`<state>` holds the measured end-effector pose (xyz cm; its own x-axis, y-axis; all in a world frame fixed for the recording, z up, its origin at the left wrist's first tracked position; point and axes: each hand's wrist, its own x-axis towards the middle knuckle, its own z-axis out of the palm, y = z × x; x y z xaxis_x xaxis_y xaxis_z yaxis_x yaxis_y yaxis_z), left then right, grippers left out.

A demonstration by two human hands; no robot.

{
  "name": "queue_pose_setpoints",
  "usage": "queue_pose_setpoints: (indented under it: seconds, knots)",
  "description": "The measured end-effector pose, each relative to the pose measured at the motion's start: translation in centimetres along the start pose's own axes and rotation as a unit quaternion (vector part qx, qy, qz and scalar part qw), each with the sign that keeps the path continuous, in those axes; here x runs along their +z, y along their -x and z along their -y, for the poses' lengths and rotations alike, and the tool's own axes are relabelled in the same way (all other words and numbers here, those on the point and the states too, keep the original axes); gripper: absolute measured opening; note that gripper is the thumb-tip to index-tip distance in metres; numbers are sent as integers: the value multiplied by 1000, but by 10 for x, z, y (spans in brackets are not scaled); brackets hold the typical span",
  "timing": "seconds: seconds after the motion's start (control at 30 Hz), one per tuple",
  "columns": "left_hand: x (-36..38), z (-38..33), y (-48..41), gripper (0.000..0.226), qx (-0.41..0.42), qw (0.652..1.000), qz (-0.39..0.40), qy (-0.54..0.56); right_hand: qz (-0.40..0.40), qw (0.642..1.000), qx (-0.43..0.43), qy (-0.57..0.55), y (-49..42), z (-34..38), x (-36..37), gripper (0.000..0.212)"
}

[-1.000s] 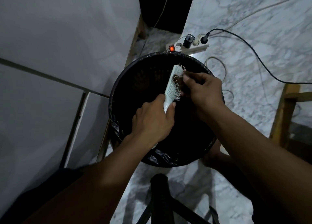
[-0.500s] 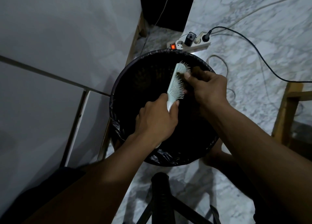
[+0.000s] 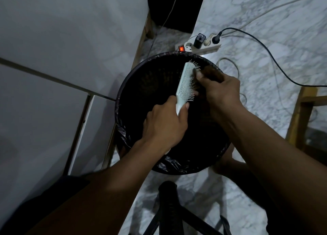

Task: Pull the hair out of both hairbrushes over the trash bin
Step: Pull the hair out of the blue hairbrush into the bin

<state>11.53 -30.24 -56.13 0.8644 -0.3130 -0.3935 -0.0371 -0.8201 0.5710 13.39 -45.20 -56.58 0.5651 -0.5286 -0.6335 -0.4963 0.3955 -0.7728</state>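
A pale mint hairbrush (image 3: 186,83) is held over the round black trash bin (image 3: 123,100), bristles facing right. My left hand (image 3: 165,126) is closed around its handle from below. My right hand (image 3: 221,91) is at the bristles, fingertips pinched on a dark brown tuft of hair (image 3: 211,73) near the brush's upper end. Only one brush is in view. The bin is lined with a black bag and its inside is too dark to see.
A white power strip (image 3: 198,46) with a lit red switch and plugged-in cables lies on the marble floor just beyond the bin. White cabinet panels (image 3: 53,57) stand to the left, a wooden frame (image 3: 300,114) to the right, a black stand (image 3: 168,199) near my feet.
My right hand has shifted slightly up along the bristles and a brown tuft of hair now shows in its fingers. The left hand keeps the brush over the bin.
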Motion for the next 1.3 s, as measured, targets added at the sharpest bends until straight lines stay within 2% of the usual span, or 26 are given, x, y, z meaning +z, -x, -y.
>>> queue_pose_setpoints:
  seconds: [0.07,0.17,0.27,0.33,0.4,0.47,0.6,0.7,0.77,0.83,0.9,1.07,1.13,1.23,1.3]
  knots:
    - [0,1,-3,36,-11,1000,-4,24,3,995,59,-84,1,3,2,8]
    - [0,5,-7,38,-35,997,-15,70,27,980,109,-163,3,3,5,12]
    - [2,7,-8,38,-39,996,-26,73,88,992,54,-79,9,4,8,16]
    - [4,5,-6,38,-30,997,-22,68,78,997,-18,16,13,6,7,23]
    - [4,5,-5,39,-22,997,-15,66,57,997,-42,26,12,8,5,20]
    - [3,4,-7,39,-22,997,-7,73,37,999,-4,-29,10,10,4,9]
    - [-2,3,-10,38,-39,994,6,100,-4,979,103,-177,7,5,8,8]
    - [-2,3,-11,39,-48,992,9,117,-27,967,123,-222,7,0,10,26]
    - [-2,5,-11,39,-48,992,2,112,-24,975,99,-200,6,2,10,23]
    - [-2,6,-11,40,-37,996,-11,84,26,989,58,-136,9,5,10,15]
    - [-2,5,-9,39,-22,998,-19,47,64,996,14,-56,11,6,9,20]
    - [-3,3,-4,36,-9,1000,-12,-14,14,993,-69,90,6,3,5,20]
    - [-3,2,-5,38,-17,1000,-5,-9,4,995,-66,75,4,2,4,16]
    - [-5,6,-10,42,-60,998,5,18,4,999,10,-42,5,5,8,6]
    - [-6,11,-14,41,-99,994,5,36,8,997,42,-67,3,8,8,5]
